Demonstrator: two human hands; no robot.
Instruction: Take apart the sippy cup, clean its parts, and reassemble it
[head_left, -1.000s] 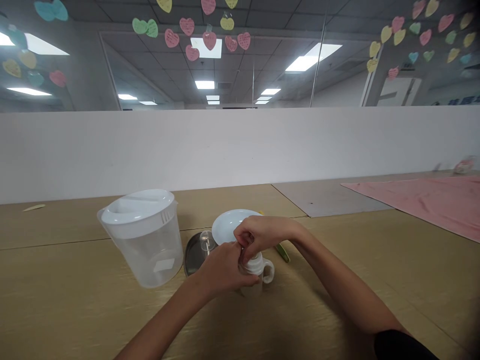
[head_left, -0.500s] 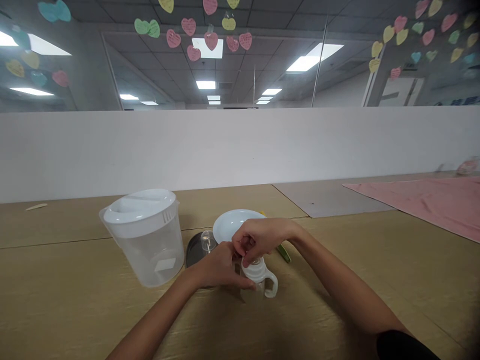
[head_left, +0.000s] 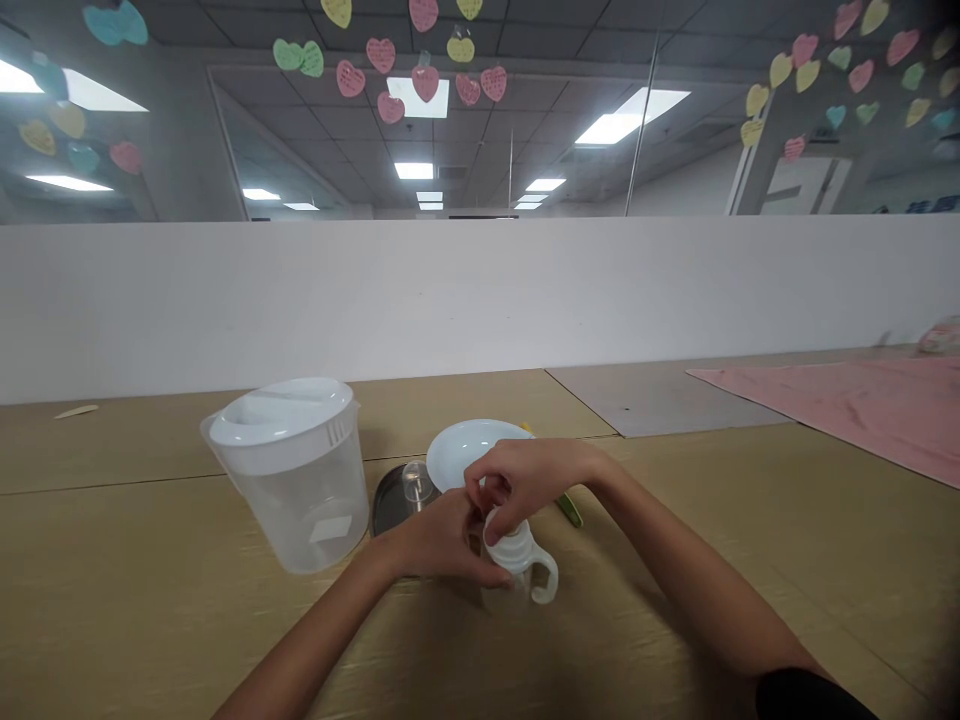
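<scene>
A small clear bottle (head_left: 514, 598) with a white ridged collar and a curved white side handle (head_left: 550, 582) stands upright on the table. My left hand (head_left: 442, 540) is wrapped round its left side, thumb across the front. From above, my right hand (head_left: 521, 485) pinches at the bottle's top with curled fingers, which hide the mouth and anything small between them. Just behind the hands lie a white plate (head_left: 461, 450) and a dark round tray (head_left: 386, 505). On the tray is a small clear cup-shaped piece (head_left: 416, 483), partly covered by my left hand.
A large translucent pitcher (head_left: 300, 500) with a white lid stands to the left. A green item with a yellow end (head_left: 570, 510) shows behind my right wrist. A pink cloth (head_left: 862, 400) and grey mat (head_left: 660, 400) lie at the right, below a white partition (head_left: 480, 300).
Both hands stay on the bottle, with only a slight shift of the right fingers at its top. The bottle and its handle sit marginally lower in view.
</scene>
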